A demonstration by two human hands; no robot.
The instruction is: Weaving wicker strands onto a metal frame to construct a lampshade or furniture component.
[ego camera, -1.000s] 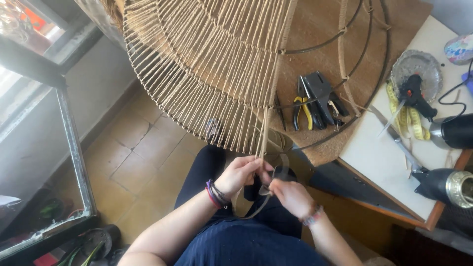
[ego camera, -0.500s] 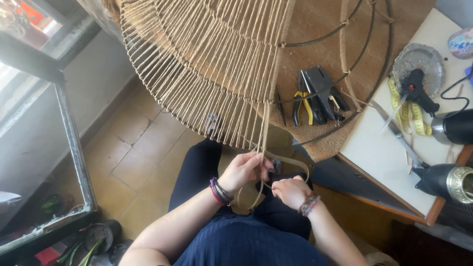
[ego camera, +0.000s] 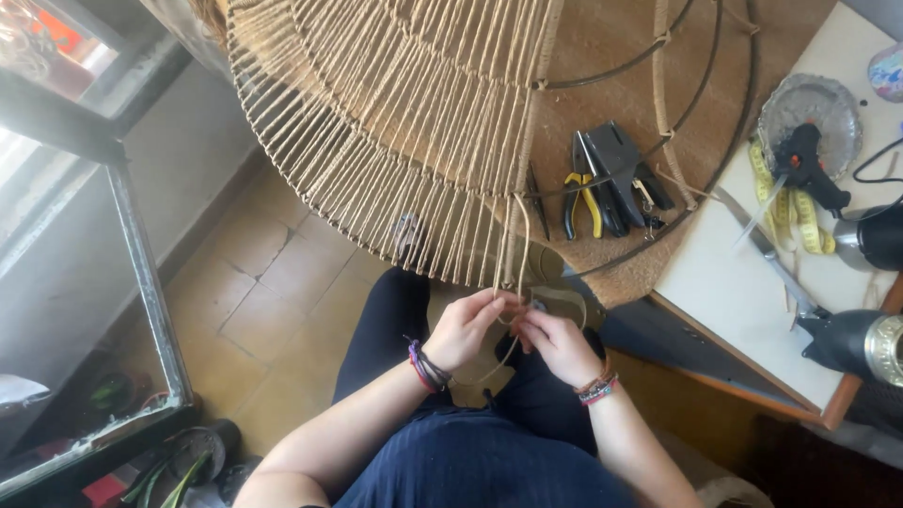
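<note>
Pinching a strand of tan cord, the left hand and right hand meet just below the rim of a large wire lampshade frame, each grip closed on the cord over the person's lap. Cord wraps most of the frame's ribs. Beyond it, pliers lie on a cork mat, and a glue gun rests on the white desk.

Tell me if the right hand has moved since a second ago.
Yes. The right hand has moved left, closer to the left hand, nearer under the woven frame's rim.
</note>
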